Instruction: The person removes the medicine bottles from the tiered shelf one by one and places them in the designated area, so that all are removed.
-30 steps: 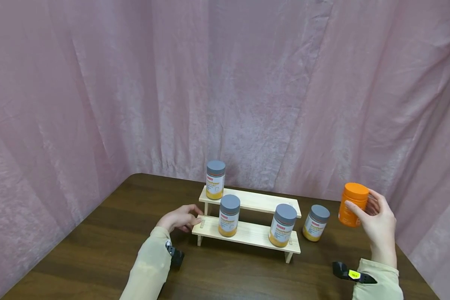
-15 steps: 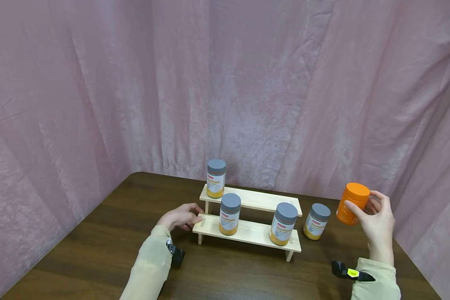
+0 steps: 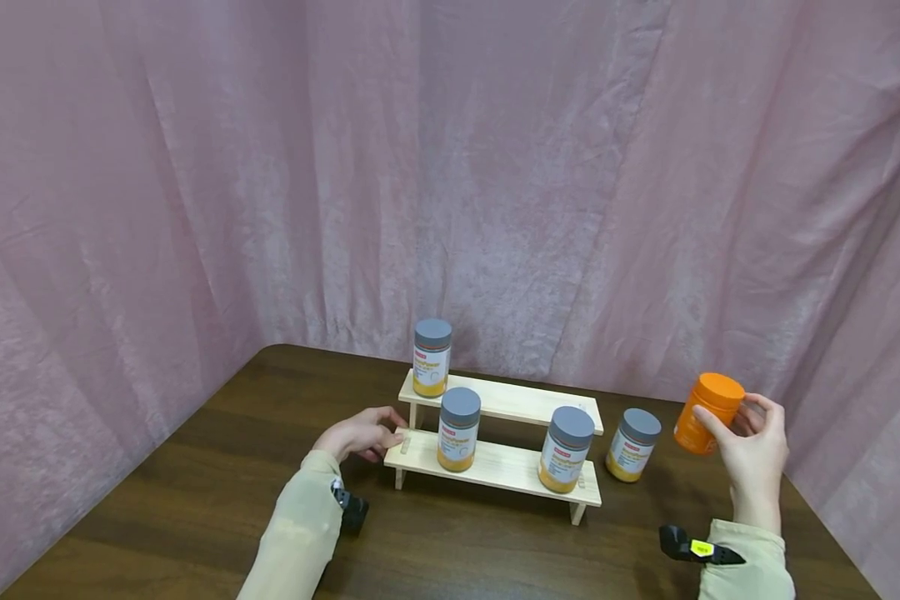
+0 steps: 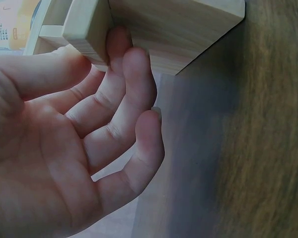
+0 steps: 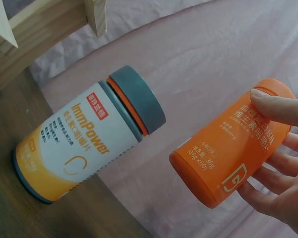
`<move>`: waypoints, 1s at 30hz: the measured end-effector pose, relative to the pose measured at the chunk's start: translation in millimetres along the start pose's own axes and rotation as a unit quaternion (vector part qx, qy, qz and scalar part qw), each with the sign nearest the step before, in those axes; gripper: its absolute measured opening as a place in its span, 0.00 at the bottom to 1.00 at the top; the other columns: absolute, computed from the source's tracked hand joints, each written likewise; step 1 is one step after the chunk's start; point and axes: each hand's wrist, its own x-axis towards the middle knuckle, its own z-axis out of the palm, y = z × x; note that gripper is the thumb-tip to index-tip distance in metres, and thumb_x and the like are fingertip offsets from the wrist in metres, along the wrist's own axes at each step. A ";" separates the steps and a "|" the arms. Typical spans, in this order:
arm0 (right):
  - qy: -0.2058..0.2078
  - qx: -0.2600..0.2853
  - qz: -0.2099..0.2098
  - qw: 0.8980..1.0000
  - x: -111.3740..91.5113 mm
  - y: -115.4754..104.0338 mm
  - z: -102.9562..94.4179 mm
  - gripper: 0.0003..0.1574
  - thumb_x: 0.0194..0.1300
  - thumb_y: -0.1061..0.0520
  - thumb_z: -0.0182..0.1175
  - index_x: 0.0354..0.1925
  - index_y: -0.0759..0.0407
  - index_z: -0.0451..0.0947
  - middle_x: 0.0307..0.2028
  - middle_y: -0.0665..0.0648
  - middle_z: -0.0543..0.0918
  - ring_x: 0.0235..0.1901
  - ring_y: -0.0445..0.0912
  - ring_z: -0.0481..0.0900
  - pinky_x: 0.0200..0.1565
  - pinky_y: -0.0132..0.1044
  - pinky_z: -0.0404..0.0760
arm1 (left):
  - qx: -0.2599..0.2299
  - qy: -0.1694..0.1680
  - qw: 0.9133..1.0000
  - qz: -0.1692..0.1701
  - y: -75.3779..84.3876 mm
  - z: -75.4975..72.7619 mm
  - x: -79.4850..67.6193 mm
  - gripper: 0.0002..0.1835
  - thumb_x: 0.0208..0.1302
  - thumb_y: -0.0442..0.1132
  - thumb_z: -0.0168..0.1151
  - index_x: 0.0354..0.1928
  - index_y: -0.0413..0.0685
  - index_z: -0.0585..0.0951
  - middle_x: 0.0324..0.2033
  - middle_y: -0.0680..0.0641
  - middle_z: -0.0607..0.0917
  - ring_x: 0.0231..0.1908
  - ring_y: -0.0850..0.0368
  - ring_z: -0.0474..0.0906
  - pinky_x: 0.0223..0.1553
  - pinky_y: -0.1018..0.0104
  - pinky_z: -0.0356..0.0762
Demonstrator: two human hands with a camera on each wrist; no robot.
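Observation:
My right hand (image 3: 756, 450) grips an orange supplement bottle (image 3: 708, 414) near its lid, thumb on the near side and fingers behind. The bottle tilts, its lid leaning right, and in the right wrist view its base hangs off the table. Close to its left, a grey-lidded supplement jar (image 5: 82, 141) stands upright on the table. My left hand (image 3: 357, 436) pinches the left end of a two-tier wooden shelf (image 3: 506, 468) at the lower board. In the left wrist view the thumb lies on one side of the wood (image 4: 84, 29), fingertips on the other.
Two similar jars stand on the lower board, a left jar (image 3: 459, 429) and a right jar (image 3: 566, 450). The upper board (image 3: 521, 402) bears another jar (image 3: 431, 358) at its left end. Pink curtains (image 3: 495, 183) hang behind the dark wooden table (image 3: 450, 550).
The orange bottle has tilted further to the right, its lid moving slightly right and down with my right hand. My left hand keeps its place on the shelf end.

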 end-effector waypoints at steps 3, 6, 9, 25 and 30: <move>0.004 0.020 0.002 1.000 1.3 4.0 -0.5 0.39 0.54 0.54 0.73 0.58 0.39 0.62 0.51 0.43 0.78 0.42 0.27 0.72 0.39 0.12 0.69 | 0.002 0.000 1.000 -0.001 -0.5 0.2 0.2 0.16 0.64 0.37 0.60 0.53 0.41 0.73 0.32 0.45 0.82 0.31 0.53 0.78 0.32 0.62 0.76; 0.005 0.039 0.003 0.999 2.0 8.1 0.1 0.38 0.53 0.55 0.73 0.55 0.39 0.63 0.42 0.34 0.76 0.38 0.25 0.72 0.37 0.12 0.69 | 0.004 0.002 1.000 -0.005 -1.4 0.1 0.8 0.16 0.64 0.37 0.60 0.52 0.42 0.74 0.34 0.45 0.83 0.32 0.53 0.78 0.33 0.62 0.76; 0.003 0.051 0.002 0.999 2.5 11.4 2.4 0.36 0.53 0.55 0.73 0.53 0.39 0.63 0.36 0.28 0.73 0.35 0.24 0.72 0.36 0.12 0.69 | 0.006 0.001 1.000 -0.004 -1.9 -0.3 0.7 0.16 0.64 0.37 0.60 0.52 0.42 0.74 0.35 0.44 0.83 0.33 0.53 0.79 0.33 0.61 0.77; -0.050 0.017 0.023 0.998 5.7 28.1 2.5 0.41 0.56 0.55 0.71 0.63 0.51 0.62 0.33 0.26 0.70 0.34 0.21 0.71 0.37 0.12 0.68 | -0.002 -0.005 1.000 0.004 0.3 -0.9 -1.5 0.16 0.64 0.38 0.60 0.52 0.41 0.73 0.30 0.49 0.81 0.29 0.56 0.78 0.32 0.63 0.75; -0.077 -0.009 0.036 0.996 7.1 33.1 3.1 0.47 0.57 0.53 0.71 0.68 0.56 0.58 0.39 0.29 0.71 0.35 0.22 0.69 0.38 0.13 0.67 | 0.002 -0.009 1.000 0.007 1.3 -0.9 -2.3 0.17 0.64 0.38 0.60 0.53 0.40 0.73 0.30 0.48 0.82 0.30 0.55 0.78 0.33 0.63 0.76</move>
